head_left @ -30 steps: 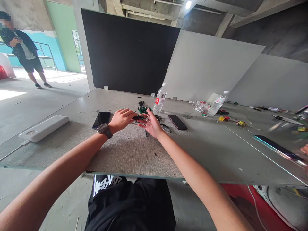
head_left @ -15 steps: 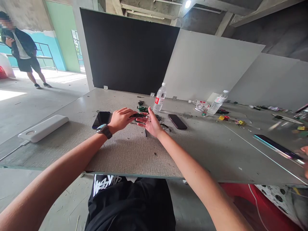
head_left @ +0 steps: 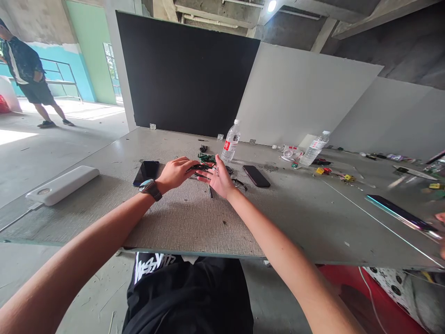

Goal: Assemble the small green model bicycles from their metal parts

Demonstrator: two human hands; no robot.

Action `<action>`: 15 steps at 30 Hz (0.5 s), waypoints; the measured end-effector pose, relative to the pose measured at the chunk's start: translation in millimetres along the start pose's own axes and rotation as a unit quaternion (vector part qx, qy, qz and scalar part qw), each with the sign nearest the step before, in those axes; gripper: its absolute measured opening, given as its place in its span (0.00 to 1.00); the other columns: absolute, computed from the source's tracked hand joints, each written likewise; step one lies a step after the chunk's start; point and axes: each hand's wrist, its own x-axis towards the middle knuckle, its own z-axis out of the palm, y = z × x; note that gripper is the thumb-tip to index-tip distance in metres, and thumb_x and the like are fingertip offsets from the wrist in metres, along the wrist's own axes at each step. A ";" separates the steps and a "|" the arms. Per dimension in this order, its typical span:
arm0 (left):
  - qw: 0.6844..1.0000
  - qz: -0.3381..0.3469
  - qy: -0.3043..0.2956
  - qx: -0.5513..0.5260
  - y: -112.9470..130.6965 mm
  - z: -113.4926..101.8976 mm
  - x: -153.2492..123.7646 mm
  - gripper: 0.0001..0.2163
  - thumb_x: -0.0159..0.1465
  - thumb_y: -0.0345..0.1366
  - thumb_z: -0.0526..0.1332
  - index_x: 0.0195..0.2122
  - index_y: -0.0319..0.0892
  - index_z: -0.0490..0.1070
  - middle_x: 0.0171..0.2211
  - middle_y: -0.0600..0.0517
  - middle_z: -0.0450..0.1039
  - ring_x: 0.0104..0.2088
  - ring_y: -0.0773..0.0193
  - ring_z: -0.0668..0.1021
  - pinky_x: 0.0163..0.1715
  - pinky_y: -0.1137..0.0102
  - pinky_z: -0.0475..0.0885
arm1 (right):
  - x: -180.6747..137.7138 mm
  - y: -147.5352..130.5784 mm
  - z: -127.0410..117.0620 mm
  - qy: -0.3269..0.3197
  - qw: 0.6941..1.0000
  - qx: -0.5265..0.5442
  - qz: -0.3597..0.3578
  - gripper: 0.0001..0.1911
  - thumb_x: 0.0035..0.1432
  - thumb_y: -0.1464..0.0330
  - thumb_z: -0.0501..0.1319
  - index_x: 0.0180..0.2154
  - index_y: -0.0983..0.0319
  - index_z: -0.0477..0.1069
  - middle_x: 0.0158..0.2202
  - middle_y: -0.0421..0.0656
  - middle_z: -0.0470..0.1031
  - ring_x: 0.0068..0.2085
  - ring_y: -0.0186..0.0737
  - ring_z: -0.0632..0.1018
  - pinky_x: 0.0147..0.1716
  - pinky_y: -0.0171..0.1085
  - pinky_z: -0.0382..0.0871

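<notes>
My left hand (head_left: 175, 172), with a watch (head_left: 150, 188) on its wrist, has its fingers closed on a thin dark piece, perhaps a cable, too small to make out. Close beside it, my right hand (head_left: 222, 181) is turned palm up with its fingers stretched out. Small shiny bits show on that palm, their kind unclear. Behind the fingers lie a green wire bundle (head_left: 206, 158) and a coil of black cable (head_left: 228, 170), partly hidden. A thin black stick (head_left: 210, 191) lies below the fingertips, and a black loop (head_left: 240, 184) sits right of the right wrist.
One phone (head_left: 146, 173) lies left of my hands, another phone (head_left: 256, 176) right. A plastic bottle (head_left: 231, 141) stands behind. Further out are a white power bank (head_left: 64, 184), a second bottle (head_left: 314, 148) and yellow parts (head_left: 320, 170). At far right, another person's hand (head_left: 441, 225) is near a phone (head_left: 399, 214).
My hands stay in nearly the same place. The standing person at the back left has shifted slightly to the left.
</notes>
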 end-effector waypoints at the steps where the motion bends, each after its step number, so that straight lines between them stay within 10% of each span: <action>1: 1.000 0.002 0.001 -0.005 0.1 -0.4 0.4 0.13 0.74 0.41 0.58 0.54 0.43 0.77 0.41 0.46 0.82 0.43 0.59 0.82 0.42 0.65 0.75 | -0.1 -0.2 0.0 0.000 1.000 0.000 -0.005 0.28 0.52 0.38 0.66 0.36 0.55 0.72 0.44 0.46 0.79 0.48 0.49 0.79 0.48 0.50 0.77; 15: 0.963 -0.208 0.098 -0.140 17.0 -9.9 13.3 0.13 0.67 0.45 0.66 0.45 0.42 0.82 0.33 0.48 0.83 0.29 0.61 0.81 0.32 0.67 0.73 | -0.3 -11.6 -1.6 0.008 0.999 -0.007 -0.050 0.33 0.47 0.32 0.63 0.36 0.53 0.73 0.47 0.45 0.79 0.57 0.56 0.76 0.53 0.52 0.74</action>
